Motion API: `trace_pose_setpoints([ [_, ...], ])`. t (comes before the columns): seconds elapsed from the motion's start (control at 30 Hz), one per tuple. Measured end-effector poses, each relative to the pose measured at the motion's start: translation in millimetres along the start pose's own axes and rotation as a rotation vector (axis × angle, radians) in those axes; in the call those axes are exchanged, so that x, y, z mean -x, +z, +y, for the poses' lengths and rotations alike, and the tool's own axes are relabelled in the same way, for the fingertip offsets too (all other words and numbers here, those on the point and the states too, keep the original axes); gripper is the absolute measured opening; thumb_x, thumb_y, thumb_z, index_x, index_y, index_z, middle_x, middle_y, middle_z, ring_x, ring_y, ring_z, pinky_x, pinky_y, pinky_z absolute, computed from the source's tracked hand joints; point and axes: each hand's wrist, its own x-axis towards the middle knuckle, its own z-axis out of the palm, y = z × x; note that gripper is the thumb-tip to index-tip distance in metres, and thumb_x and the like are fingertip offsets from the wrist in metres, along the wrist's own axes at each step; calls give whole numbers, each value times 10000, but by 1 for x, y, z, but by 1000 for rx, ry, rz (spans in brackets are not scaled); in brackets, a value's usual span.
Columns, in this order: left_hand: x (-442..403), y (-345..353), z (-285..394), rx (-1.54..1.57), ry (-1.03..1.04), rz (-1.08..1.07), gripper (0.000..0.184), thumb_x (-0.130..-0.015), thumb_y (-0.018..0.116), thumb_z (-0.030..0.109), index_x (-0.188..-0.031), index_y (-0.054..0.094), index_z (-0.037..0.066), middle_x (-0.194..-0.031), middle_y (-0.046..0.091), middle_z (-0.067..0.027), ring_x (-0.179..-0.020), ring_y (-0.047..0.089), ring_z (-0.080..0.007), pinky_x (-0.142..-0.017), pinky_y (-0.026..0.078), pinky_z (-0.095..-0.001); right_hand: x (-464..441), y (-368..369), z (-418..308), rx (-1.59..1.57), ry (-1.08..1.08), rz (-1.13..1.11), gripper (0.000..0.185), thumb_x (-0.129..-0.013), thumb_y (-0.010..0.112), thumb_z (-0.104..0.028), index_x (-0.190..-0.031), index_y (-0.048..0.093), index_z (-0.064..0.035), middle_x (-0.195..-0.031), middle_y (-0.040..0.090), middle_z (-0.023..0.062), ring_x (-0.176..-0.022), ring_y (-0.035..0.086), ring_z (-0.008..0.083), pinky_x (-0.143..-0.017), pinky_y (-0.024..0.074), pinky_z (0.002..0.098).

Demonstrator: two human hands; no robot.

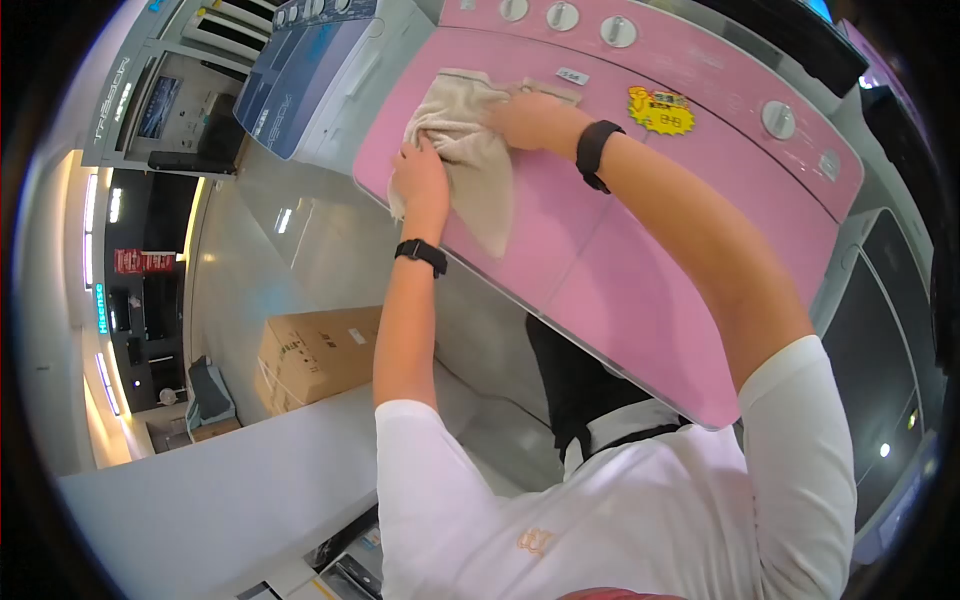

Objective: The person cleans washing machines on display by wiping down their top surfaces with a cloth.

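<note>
A beige cloth point(465, 140) lies bunched and creased on the pink lid of a twin-tub washing machine point(640, 260), near its left end. My left hand point(421, 183) has its fingers curled over the cloth's left edge, at the front corner of the lid. On the cloth's far right side rests my right hand point(540, 121), its fingers closed on the fabric and partly hidden by it. One pointed end of the cloth hangs loose toward me across the lid. A black band circles each wrist.
White knobs point(618, 31) line the pink control panel. A yellow price sticker point(661, 111) is on the lid. A blue washing machine point(310, 75) stands to the left, a dark-topped appliance point(870, 350) to the right. A cardboard box point(318, 352) sits on the floor.
</note>
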Motion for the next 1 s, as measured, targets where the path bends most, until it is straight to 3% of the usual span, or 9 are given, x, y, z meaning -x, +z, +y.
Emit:
trace_pose_setpoints([
  [0.17, -97, 37, -41, -11, 58, 30, 350, -1058, 518, 183, -1359, 588, 20, -1264, 629, -190, -1121, 644, -392, -898, 585, -463, -72, 8, 15, 87, 17, 135, 298, -1017, 514, -244, -1214, 725, -174, -1230, 718, 99, -1239, 611, 355, -996, 509, 519],
  [0.27, -157, 41, -49, -3, 90, -43, 334, -1054, 523, 189, -1316, 621, 5, -1278, 636, -195, -1087, 661, -379, -904, 585, -465, -123, 0, 15, 26, 264, 53, 333, -1010, 508, -238, -1274, 704, -188, -1286, 698, 65, -1270, 593, 346, -1025, 493, 507],
  [0.37, -200, 62, -61, 86, 210, 43, 309, -1017, 497, 151, -1148, 726, -10, -1135, 699, -223, -994, 706, -423, -874, 574, -501, -170, 6, 29, 177, 150, 65, 397, -999, 516, -251, -1364, 663, -194, -1359, 666, 49, -1293, 575, 358, -1054, 467, 519],
  [0.47, -215, 38, -68, 222, 170, -168, 281, -996, 517, 142, -1021, 760, 2, -1038, 725, -214, -956, 716, -414, -850, 579, -499, -194, 0, 31, 29, 89, 113, 466, -983, 527, -250, -1442, 598, -212, -1436, 621, 61, -1308, 567, 369, -1077, 440, 538],
  [0.6, -175, 42, -93, 119, 362, 11, 232, -970, 549, 116, -996, 762, 27, -1014, 732, -211, -949, 721, -410, -831, 579, -494, -198, 14, 23, 37, 56, 127, 568, -940, 539, -160, -1503, 520, -235, -1608, 459, 62, -1400, 494, 368, -1088, 416, 567],
  [0.7, -128, 69, -116, 241, 277, 9, 202, -961, 568, 100, -1029, 745, 28, -1073, 708, -219, -989, 698, -387, -861, 569, -463, -181, 26, -18, -17, 10, -16, 567, -964, 501, -147, -1523, 533, -239, -1645, 405, 104, -1517, 349, 348, -1212, 229, 621],
  [0.77, -85, 98, -127, 353, 66, 46, 208, -958, 572, 83, -1093, 714, 17, -1173, 657, -235, -1031, 662, -371, -898, 551, -444, -166, 29, -57, -12, -61, -80, 556, -938, 538, -133, -1491, 557, -188, -1601, 452, 97, -1543, 308, 363, -1231, 215, 646],
  [0.87, -18, 100, -145, 262, 165, 256, 243, -940, 560, 45, -1146, 675, -10, -1273, 591, -251, -1078, 630, -380, -920, 528, -457, -133, 21, -121, -33, -64, -131, 581, -904, 591, -147, -1484, 559, -158, -1595, 456, 92, -1550, 301, 357, -1245, 210, 646],
  [1.0, 45, 33, -136, 254, 239, 85, 283, -909, 623, 127, -1139, 676, -30, -1271, 594, -247, -1101, 605, -413, -948, 508, -487, -77, 41, -168, -97, -94, -110, 618, -894, 640, -200, -1498, 533, -124, -1605, 448, 79, -1543, 321, 355, -1253, 214, 638],
])
